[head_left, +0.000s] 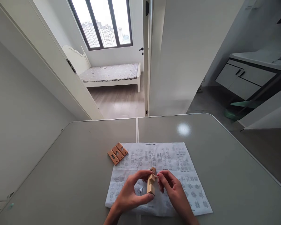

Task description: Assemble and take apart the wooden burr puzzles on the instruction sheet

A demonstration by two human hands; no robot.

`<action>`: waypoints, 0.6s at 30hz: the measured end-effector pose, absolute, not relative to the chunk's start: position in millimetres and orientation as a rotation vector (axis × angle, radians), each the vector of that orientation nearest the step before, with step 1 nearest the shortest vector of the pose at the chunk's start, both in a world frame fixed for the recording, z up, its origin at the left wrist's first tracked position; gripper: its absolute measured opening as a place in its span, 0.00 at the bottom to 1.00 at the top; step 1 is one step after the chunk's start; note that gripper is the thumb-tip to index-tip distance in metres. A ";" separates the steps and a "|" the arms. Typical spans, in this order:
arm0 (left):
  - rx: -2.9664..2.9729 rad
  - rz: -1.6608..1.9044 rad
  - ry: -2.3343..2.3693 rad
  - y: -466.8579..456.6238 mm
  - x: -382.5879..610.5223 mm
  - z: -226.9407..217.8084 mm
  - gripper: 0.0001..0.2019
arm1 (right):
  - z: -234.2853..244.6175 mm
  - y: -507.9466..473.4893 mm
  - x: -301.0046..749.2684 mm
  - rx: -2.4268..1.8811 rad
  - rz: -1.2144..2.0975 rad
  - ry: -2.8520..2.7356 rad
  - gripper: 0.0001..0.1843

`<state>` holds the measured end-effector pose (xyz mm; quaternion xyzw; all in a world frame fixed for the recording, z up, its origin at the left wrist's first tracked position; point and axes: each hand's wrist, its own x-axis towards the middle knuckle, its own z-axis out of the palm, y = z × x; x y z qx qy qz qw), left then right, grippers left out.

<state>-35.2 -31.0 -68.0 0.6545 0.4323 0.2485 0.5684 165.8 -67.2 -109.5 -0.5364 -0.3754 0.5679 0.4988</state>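
My left hand (132, 189) grips a notched wooden puzzle block (150, 186) between thumb and fingers, holding it tilted above the printed sheet (196, 187). Another bit of wood (153, 169) shows just beyond the block's far end; whether the two are joined I cannot tell. Close to the block's right side is my right hand (172, 188), thumb and forefinger pinched together. What they hold, if anything, is too small to make out. Several flat wooden puzzle pieces (117, 154) with cut-outs and dark marks lie side by side on the sheet's upper left corner.
A small pale object (141, 189) shows beneath my left hand. The grey table (84, 175) has a seam down its middle and rounded far corners. Past it are a doorway, a bed (112, 72) under a window, and a white sink cabinet (245, 75) at right.
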 end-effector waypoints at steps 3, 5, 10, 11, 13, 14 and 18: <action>1.571 0.685 1.199 -29.6 -38.4 -71.6 0.28 | -112.1 -67.3 167.0 -1.353 1.318 -0.884 0.27; 1.641 0.709 1.329 -28.5 -43.8 -75.8 0.29 | -115.3 -69.4 168.7 -1.395 1.295 -0.899 0.27; 1.843 0.693 1.468 -26.7 -60.2 -92.0 0.29 | -126.5 -79.0 170.2 -1.519 1.203 -1.081 0.22; 1.881 0.692 1.472 -25.8 -62.9 -95.1 0.28 | -129.1 -80.4 169.8 -1.532 1.179 -1.129 0.21; 1.944 0.683 1.460 -22.5 -67.6 -99.3 0.28 | -133.9 -82.3 168.8 -1.543 1.126 -1.222 0.19; 1.966 0.669 1.446 -20.1 -69.5 -100.4 0.27 | -136.0 -82.8 168.3 -1.543 1.099 -1.272 0.18; 2.006 0.510 1.360 -5.9 -74.5 -98.7 0.29 | -142.1 -83.4 166.6 -1.539 0.970 -1.472 0.14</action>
